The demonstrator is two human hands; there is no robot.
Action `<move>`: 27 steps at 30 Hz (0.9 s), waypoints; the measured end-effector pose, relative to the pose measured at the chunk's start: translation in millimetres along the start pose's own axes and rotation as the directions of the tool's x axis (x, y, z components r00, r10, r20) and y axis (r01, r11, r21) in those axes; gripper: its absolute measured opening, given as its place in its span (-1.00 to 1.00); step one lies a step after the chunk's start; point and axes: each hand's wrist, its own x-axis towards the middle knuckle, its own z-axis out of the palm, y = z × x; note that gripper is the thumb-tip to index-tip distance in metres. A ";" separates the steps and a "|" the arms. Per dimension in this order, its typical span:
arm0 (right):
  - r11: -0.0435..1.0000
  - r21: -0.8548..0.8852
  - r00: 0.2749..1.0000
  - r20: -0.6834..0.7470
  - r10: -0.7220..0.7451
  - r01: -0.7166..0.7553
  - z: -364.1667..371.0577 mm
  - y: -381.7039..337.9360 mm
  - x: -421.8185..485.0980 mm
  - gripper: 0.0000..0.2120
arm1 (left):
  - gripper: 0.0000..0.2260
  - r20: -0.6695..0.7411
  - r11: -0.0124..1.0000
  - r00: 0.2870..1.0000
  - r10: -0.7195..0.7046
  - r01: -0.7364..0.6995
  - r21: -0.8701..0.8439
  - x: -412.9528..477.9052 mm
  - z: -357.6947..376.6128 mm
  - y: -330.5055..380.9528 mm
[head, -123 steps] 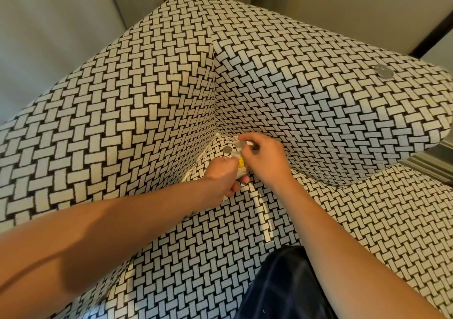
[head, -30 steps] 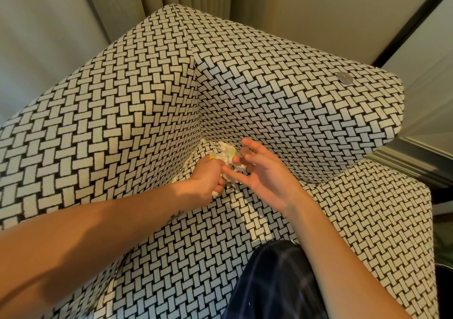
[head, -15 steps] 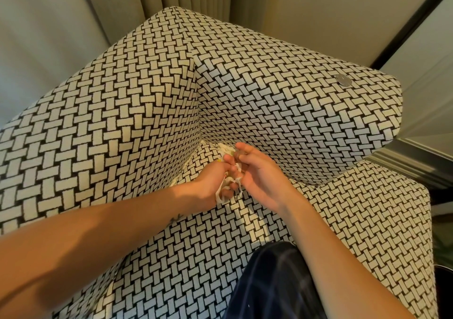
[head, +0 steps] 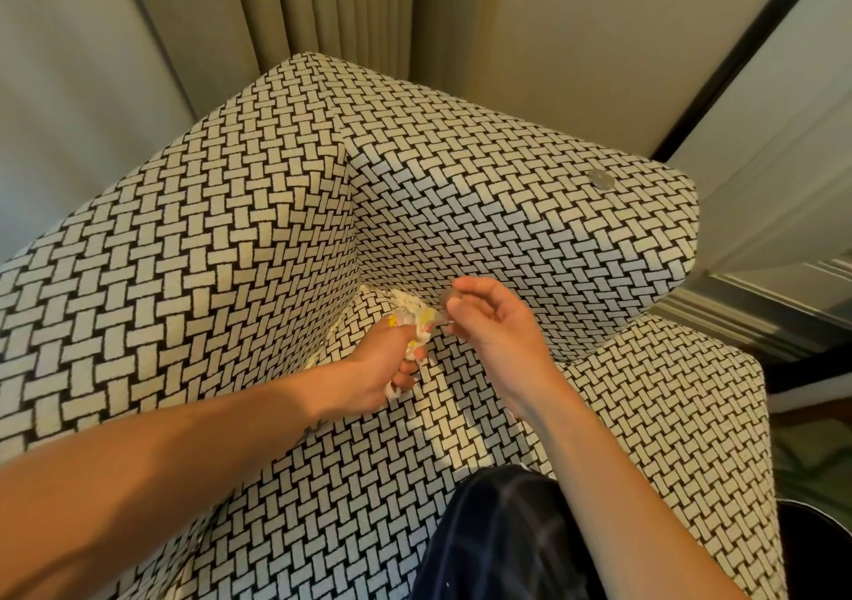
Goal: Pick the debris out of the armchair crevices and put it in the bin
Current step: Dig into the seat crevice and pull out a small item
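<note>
Head view: left grip [head: 382, 369] clamped on wad [head: 415, 316], just by chair [head: 230, 230] corner crevice [head: 364, 287]; right grip [head: 498, 327] beside it pinches small grey bit [head: 448, 297]. Step: collecting, prob. midway. Next: carry both to bin, not in view; hold wad tight.

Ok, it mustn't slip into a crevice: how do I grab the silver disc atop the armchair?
Pinch the disc by opposite rim edges, from straight above: it lies flat on the armchair's padded top, so probably only the rim is grippable.
</note>
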 end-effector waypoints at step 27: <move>0.457 -0.860 0.834 -0.070 -0.547 0.227 -92.3 -125.5 15.7 -0.69 | -0.75 0.068 0.978 0.992 0.110 -0.121 0.168 -8.8 5.4 1.1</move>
